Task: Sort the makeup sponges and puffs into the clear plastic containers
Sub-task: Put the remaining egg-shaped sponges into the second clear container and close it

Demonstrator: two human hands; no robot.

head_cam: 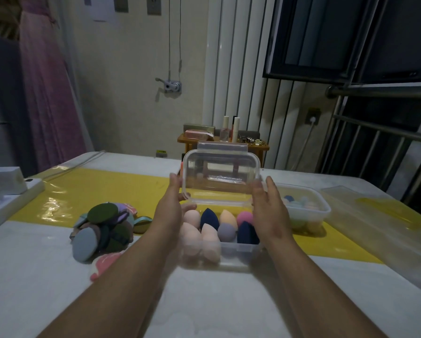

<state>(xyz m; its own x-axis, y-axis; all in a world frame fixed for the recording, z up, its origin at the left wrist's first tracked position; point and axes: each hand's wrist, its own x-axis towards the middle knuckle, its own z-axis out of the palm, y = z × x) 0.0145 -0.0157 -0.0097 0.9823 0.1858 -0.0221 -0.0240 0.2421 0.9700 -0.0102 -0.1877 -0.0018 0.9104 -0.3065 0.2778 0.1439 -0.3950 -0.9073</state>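
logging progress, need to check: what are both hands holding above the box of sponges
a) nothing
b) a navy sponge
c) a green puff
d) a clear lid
d: the left hand and right hand hold the clear lid by its two sides, tilted above the open container.

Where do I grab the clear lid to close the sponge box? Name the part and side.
Take the clear lid by its two short ends, left hand from the left, right hand from the right. It is wide, flat and tilted up above the container; its top long edge carries a latch flap.
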